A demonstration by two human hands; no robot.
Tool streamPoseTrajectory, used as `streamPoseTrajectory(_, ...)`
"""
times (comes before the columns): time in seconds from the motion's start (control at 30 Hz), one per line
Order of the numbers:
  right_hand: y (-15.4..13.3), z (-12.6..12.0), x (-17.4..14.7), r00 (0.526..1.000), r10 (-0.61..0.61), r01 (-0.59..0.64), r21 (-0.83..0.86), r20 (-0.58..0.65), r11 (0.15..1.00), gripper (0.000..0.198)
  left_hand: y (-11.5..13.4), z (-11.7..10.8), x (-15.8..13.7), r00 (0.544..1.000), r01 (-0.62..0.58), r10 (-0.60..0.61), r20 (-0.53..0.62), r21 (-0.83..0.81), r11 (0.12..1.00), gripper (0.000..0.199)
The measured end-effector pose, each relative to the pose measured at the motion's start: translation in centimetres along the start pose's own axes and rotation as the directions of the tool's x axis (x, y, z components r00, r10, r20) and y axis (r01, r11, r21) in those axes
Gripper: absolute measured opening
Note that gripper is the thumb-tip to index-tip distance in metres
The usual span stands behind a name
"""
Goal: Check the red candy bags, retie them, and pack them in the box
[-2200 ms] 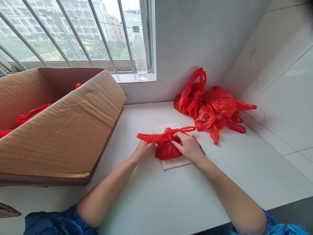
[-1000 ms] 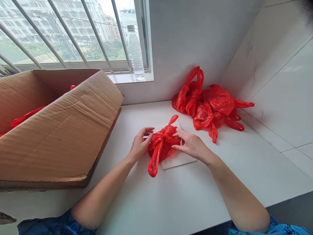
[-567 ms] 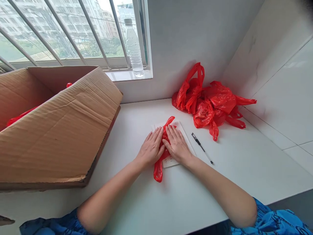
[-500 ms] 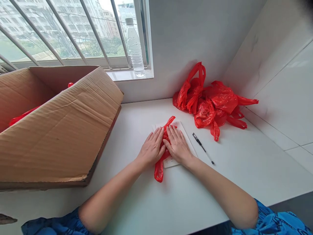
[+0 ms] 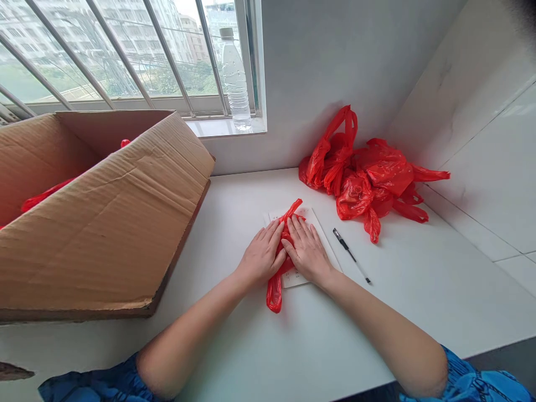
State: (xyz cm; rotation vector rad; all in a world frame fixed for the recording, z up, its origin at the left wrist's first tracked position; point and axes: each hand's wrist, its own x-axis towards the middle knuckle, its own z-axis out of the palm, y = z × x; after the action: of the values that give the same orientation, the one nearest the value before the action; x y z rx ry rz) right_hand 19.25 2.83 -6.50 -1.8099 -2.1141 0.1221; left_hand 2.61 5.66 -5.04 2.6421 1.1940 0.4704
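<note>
Both hands are lying flat, fingers stretched out and not curling round anything, on a small red plastic bag [image 5: 288, 266]. The left hand [image 5: 262, 255] is covering its 9 o'clock side, fingers pointing to 1 o'clock; the right hand [image 5: 308, 251] is covering its 3 o'clock side, fingers pointing to 11 o'clock. The thumbs are lying close together over the bag; whether they are touching is hard to tell.

One handle is poking out at 12 o'clock, and a looped one is trailing towards 6 o'clock. Beneath the bag, a sheet or pad of paper [image 5: 295, 279] with writing is resting on the white tabletop [image 5: 234, 346], showing mainly at 3 and 5 o'clock.

A pen [image 5: 350, 254] is lying just beside the paper at 3 o'clock. Between 1 and 2 o'clock, a heap of red bags [image 5: 371, 178] is sitting near the wall. A cardboard box [image 5: 113, 223] is standing between 9 and 10 o'clock, holding more red plastic [image 5: 46, 195]. Near 11 o'clock, a clear bottle [image 5: 237, 84] is standing upright on the windowsill [image 5: 211, 128].
</note>
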Motion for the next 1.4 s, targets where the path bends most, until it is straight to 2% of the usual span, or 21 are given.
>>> streamPoseTrajectory(0.6,-0.6,-0.4,-0.1,1.000,0.000,0.000,-0.006,0.001,1.000,0.063,0.0,-0.2,0.0,0.999,-0.027,0.026,-0.030,-0.026,0.999,0.057)
streamPoseTrajectory(0.77,0.3,-1.5,0.0,0.999,-0.037,0.040,0.173,-0.020,0.984,0.064,0.4,-2.5,-0.2,0.998,-0.045,0.043,-0.038,-0.058,0.997,0.050)
streamPoseTrajectory(0.87,1.6,-2.8,0.2,0.996,-0.021,0.053,0.386,-0.087,0.921,0.057,1.7,-4.9,-0.2,0.996,0.047,-0.048,-0.077,-0.019,0.999,0.036)
streamPoseTrajectory(0.93,2.4,-3.6,0.3,0.990,0.027,0.050,0.515,-0.140,0.856,0.052,2.6,-5.9,0.2,0.984,0.139,-0.133,-0.114,0.040,0.990,0.036)
streamPoseTrajectory(1.0,2.9,-3.9,0.4,0.982,0.059,0.061,0.596,-0.179,0.801,0.047,3.3,-6.0,0.8,0.975,0.216,-0.207,-0.085,0.109,0.970,0.044)
streamPoseTrajectory(1.07,3.2,-3.7,0.4,0.979,0.054,0.085,0.630,-0.199,0.772,0.043,3.5,-5.5,1.4,0.968,0.248,-0.251,-0.005,0.181,0.952,0.050)
streamPoseTrajectory(1.13,3.3,-3.2,0.3,0.979,0.035,0.099,0.626,-0.198,0.774,0.040,3.4,-4.9,1.8,0.966,0.235,-0.253,0.055,0.221,0.946,0.043)
streamPoseTrajectory(1.2,3.3,-2.6,0.2,0.982,0.021,0.099,0.599,-0.190,0.795,0.038,3.2,-4.8,1.5,0.969,0.220,-0.240,0.062,0.230,0.948,0.028)
streamPoseTrajectory(1.3,3.5,-2.1,0.0,0.987,0.030,0.068,0.575,-0.160,0.816,0.037,3.4,-6.7,-0.4,0.974,0.218,-0.227,0.028,0.185,0.958,0.018)
streamPoseTrajectory(1.4,3.7,-2.0,-0.2,0.990,0.066,0.015,0.567,-0.122,0.823,0.038,4.7,-11.3,-4.1,0.981,0.191,-0.190,-0.038,0.002,0.982,0.020)
